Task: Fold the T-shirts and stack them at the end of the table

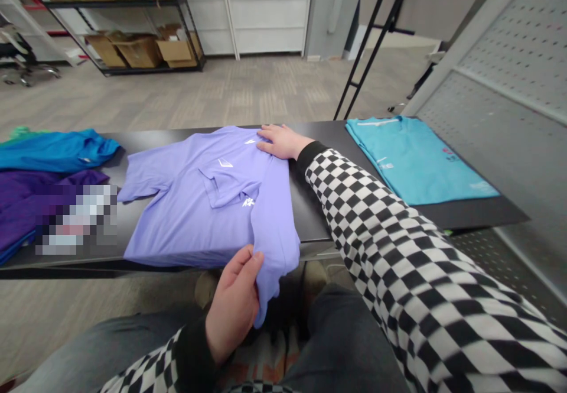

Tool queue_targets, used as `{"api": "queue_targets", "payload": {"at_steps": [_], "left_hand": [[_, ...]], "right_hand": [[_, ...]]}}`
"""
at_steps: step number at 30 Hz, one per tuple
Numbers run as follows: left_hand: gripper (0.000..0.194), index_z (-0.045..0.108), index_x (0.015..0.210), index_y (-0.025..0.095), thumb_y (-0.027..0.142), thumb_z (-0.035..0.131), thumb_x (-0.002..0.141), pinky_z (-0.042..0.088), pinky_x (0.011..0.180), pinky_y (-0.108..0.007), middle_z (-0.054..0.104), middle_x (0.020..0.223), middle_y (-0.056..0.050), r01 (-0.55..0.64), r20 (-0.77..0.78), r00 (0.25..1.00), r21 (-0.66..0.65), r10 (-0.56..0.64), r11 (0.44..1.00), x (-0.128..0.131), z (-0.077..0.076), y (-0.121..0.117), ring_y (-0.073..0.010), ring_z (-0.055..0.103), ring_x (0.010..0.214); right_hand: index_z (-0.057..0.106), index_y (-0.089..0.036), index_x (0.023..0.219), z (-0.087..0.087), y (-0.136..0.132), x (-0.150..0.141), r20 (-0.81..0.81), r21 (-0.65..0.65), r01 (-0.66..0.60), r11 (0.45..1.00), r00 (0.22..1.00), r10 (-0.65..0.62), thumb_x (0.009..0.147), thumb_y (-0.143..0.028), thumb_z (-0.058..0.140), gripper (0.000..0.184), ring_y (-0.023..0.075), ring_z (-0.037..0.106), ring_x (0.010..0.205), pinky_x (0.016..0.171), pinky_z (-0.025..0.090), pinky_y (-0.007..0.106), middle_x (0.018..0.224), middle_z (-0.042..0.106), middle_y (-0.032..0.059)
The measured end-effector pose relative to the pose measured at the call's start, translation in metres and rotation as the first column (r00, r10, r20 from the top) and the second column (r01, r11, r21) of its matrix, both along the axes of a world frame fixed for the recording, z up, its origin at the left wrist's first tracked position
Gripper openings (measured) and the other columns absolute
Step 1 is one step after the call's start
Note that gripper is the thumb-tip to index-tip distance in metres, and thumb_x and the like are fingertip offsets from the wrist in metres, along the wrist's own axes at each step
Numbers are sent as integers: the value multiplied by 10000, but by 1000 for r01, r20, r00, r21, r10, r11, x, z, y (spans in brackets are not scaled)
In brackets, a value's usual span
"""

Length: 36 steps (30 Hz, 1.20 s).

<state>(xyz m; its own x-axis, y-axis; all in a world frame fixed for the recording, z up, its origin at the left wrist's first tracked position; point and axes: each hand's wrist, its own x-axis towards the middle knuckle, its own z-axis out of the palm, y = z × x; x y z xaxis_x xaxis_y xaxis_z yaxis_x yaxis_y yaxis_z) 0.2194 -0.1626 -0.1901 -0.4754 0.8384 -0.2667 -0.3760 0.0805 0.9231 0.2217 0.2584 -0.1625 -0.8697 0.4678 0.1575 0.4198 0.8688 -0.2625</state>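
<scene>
fingers of the left hand [234,301] pinched the lavender shirt [208,221] on the black table [308,207], the right hand [284,142] lay flat atop it, and one side looked folded, the other not.

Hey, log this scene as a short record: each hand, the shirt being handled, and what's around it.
Left hand: pinching the lavender shirt near the table's front edge
Right hand: resting on the shirt's far end
Lavender shirt: one side folded over its front, a corner hanging off the table
Right of it: teal shirt, folded
Left of it: blue garment and purple garment, loosely piled
Background: shelf with boxes
</scene>
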Motion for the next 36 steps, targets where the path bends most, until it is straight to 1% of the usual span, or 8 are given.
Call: {"api": "queue_targets", "payload": {"at_steps": [2,4,8,13,21,24,30,36], "left_hand": [[455,776,1049,215,546,986,817,615,883,-320,814,964,-38,-111,245,962,-35,116,993,5,-2,0,-207,769,908],[555,801,1152,201,535,1028,772,622,903,-333,820,975,-46,-34,325,944,-50,49,998,8,-2,2,-214,779,912],[654,800,1271,172,483,1064,759,611,815,-292,821,961,-64,213,292,938,-56,-189,975,7,0,4,-178,754,817],[550,769,1199,174,512,1006,836,569,671,-264,794,874,-50,210,284,940,-51,-187,976,5,-7,-2,-139,677,657],[455,767,1167,220,557,935,913,540,678,-261,678,743,-2,13,-138,990,-27,-17,1000,1,-37,-53,-154,618,675],[453,703,1093,225,597,905,932,439,582,-217,616,678,33,5,-116,993,-37,-9,999,-1,-42,-56,-118,531,588],[662,742,1288,182,680,905,883,599,812,-323,804,980,-87,257,33,966,-37,-256,966,-3,-30,-27,-221,729,839],[460,771,853,171,548,676,1098,570,772,-343,742,828,-75,397,-411,813,-125,-412,909,1,-3,-7,-221,694,787]], "right_hand": [[611,-206,1665,4,-4,2,9,-4,10,1000,1000,-10,1155,-553,551,620,400,397,1707,1408,201,699,1810,478,173],[583,-198,1693,7,-7,3,31,-8,23,1000,999,-23,1155,-542,544,640,400,381,1716,1409,203,701,1826,446,182],[555,-192,1719,12,-12,5,58,-10,37,999,998,-36,1155,-520,543,652,397,371,1723,1404,224,702,1837,417,185],[537,-179,1733,16,-15,5,74,-14,38,999,997,-37,1162,-517,537,663,386,358,1730,1409,223,689,1844,396,195],[550,-188,1727,14,-14,4,71,-9,44,999,997,-43,1168,-549,532,666,394,355,1731,1408,225,695,1844,396,191],[559,-204,1722,13,-13,4,63,-10,46,999,997,-45,1168,-572,528,666,394,356,1731,1409,225,692,1844,402,179],[549,-204,1730,11,-11,4,63,-15,44,999,997,-43,1160,-592,534,690,399,346,1734,1413,215,690,1849,392,176],[545,-203,1733,11,-11,5,66,-14,49,999,997,-48,1154,-580,546,691,400,347,1733,1415,212,686,1852,387,172]]}}
